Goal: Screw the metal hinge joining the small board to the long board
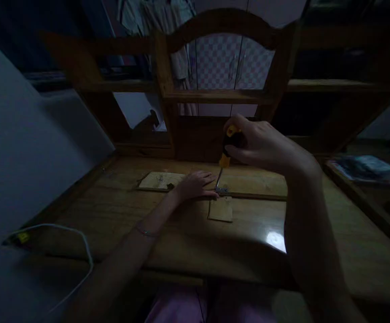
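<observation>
My right hand (252,143) grips a yellow and black screwdriver (224,160), held nearly upright with its shaft pointing down. The screwdriver's tip meets a small metal hinge-like piece (222,189) at the front edge of a long wooden board (255,185). Beside that metal piece my left hand (197,185) lies palm down, fingers stretched out, across the wood. Just in front of the metal piece is a small square wooden piece (220,209). To the left of my left hand rests another light wooden piece (156,180) with small items on it, too dark to name.
The wooden desktop (121,215) backs onto a shelf unit (215,96) with several openings. A white cable (80,233) loops at the front left, near a yellow and black object (23,237). At the right, a side shelf (366,202) holds flat packets. A white wall (30,134) borders the left.
</observation>
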Demonstrator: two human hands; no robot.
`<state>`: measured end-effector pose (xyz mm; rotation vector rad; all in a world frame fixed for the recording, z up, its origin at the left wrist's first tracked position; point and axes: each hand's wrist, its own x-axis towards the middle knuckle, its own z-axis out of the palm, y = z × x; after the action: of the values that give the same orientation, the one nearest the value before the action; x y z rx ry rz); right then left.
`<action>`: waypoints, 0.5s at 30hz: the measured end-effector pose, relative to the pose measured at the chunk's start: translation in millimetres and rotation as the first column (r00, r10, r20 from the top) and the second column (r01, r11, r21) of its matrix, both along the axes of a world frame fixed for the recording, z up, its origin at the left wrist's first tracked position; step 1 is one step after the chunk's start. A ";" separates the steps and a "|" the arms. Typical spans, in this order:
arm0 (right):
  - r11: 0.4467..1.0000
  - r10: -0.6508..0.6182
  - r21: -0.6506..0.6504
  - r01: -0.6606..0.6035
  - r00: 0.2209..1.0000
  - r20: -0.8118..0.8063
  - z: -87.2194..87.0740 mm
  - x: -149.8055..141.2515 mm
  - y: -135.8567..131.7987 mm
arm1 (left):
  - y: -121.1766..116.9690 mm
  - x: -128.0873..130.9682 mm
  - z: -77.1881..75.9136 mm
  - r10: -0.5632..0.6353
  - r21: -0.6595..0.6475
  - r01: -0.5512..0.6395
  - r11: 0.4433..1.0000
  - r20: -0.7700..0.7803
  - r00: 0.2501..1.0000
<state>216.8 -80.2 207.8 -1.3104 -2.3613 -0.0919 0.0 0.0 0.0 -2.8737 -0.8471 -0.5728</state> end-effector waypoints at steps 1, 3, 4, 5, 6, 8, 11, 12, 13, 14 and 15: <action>1.000 0.002 -0.003 -0.002 1.000 -0.001 0.0 -0.3 0.5 | -0.1 0.0 0.3 0.003 -0.004 -0.003 1.000 -0.001 1.000; 1.000 0.006 -0.010 -0.006 1.000 -0.006 -0.1 -1.0 1.2 | -0.3 0.1 1.1 0.009 -0.013 -0.009 1.000 -0.002 1.000; 1.000 0.008 -0.013 -0.008 1.000 -0.008 -0.2 -1.3 1.3 | -0.4 0.2 1.4 0.012 -0.017 -0.012 1.000 -0.001 1.000; 1.000 0.009 -0.018 -0.010 1.000 -0.013 -0.2 -1.6 1.3 | -0.6 0.3 1.7 0.015 -0.022 -0.015 1.000 0.003 1.000; 1.000 0.012 -0.022 -0.012 1.000 -0.017 -0.3 -1.8 1.3 | -0.7 0.3 2.0 0.018 -0.027 -0.018 0.999 0.005 1.000; 0.999 0.013 -0.029 -0.014 1.000 -0.024 -0.4 -2.1 1.2 | -1.0 0.2 2.6 0.026 -0.035 -0.025 0.999 0.007 1.000; 1.000 0.000 -0.026 0.000 1.000 -0.021 -0.4 -1.8 1.7 | -1.6 -0.1 3.9 0.034 -0.042 -0.034 0.999 0.001 0.999; 1.000 -0.003 -0.024 0.002 1.000 -0.018 -0.5 -1.6 2.1 | -1.9 -0.1 4.5 0.033 -0.044 -0.034 0.998 -0.003 0.999; 1.000 -0.004 -0.022 0.003 1.000 -0.017 -0.7 -1.5 2.5 | -2.2 0.0 5.3 0.033 -0.044 -0.033 0.998 -0.005 0.999; 1.000 -0.003 -0.022 0.002 1.000 -0.015 -1.1 -1.3 3.0 | -2.5 0.2 6.1 0.031 -0.044 -0.031 0.999 -0.009 0.999; 1.000 -0.002 -0.019 0.002 1.000 -0.014 -1.6 -1.3 3.4 | -2.7 0.5 6.9 0.030 -0.044 -0.031 0.999 -0.011 0.999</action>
<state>215.4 -76.8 206.2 -1.3182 -2.3550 -0.0604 0.5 -2.7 6.9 -2.8948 -0.9113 -0.5426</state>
